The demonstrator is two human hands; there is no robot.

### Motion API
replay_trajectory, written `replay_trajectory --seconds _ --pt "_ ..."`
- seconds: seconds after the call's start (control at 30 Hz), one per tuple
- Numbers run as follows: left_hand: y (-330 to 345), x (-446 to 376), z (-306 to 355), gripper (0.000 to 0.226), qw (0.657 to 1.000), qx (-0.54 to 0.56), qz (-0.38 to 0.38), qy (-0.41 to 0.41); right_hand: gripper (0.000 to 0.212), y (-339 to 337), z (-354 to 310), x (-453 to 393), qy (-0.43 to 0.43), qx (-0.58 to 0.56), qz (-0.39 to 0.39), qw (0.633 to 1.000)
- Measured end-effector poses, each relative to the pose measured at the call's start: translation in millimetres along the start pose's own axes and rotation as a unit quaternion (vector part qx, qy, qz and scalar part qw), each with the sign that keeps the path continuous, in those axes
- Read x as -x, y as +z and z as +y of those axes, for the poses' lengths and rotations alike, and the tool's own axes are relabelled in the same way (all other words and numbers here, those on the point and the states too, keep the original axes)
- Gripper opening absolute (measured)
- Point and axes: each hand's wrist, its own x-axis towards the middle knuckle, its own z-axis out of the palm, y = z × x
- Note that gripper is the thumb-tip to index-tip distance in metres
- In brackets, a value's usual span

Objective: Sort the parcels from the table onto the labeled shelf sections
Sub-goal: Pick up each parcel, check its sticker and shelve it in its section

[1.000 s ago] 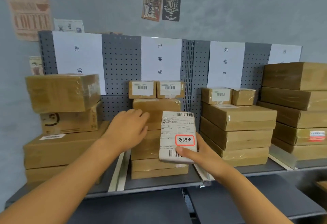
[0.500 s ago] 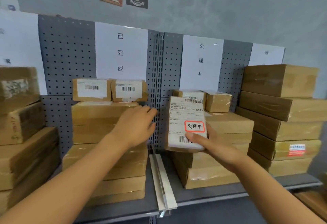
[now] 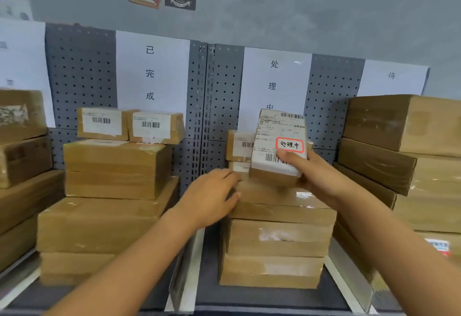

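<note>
My right hand (image 3: 316,181) grips a small brown parcel (image 3: 277,141) with a white shipping label and a red-framed 处理中 sticker. It holds the parcel tilted up, just above the stack of brown boxes (image 3: 279,236) under the 处理中 sign (image 3: 274,83). A small labelled box (image 3: 239,144) sits on that stack behind the parcel. My left hand (image 3: 212,196) lies with relaxed fingers against the stack's upper left edge, holding nothing.
The 已完成 section (image 3: 149,73) to the left has a stack with two small labelled boxes (image 3: 129,124) on top. Tall stacks (image 3: 404,146) fill the right section, more boxes (image 3: 22,141) the far left. White dividers (image 3: 185,273) split the grey shelf.
Both hands moved right, from the 已完成 stack to the 处理中 stack. The parcel rose and now hovers over that stack's top. My view shifted right and closer.
</note>
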Motion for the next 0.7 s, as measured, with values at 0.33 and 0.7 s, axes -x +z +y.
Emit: replay_trajectory --seconds 0.33,0.7 --pt "16.7 0.0 11.4 0.034 0.996 0.018 0.036 -0.077 0.036 -2.0 0.6 -32.9 0.064 -0.037 -0.009 0.997" --pt "20.5 -2.3 10.9 0.032 0.991 0.056 0.060 -0.101 0.042 -1.6 -4.2 -43.2 0.083 -0.075 -0.079 0.991"
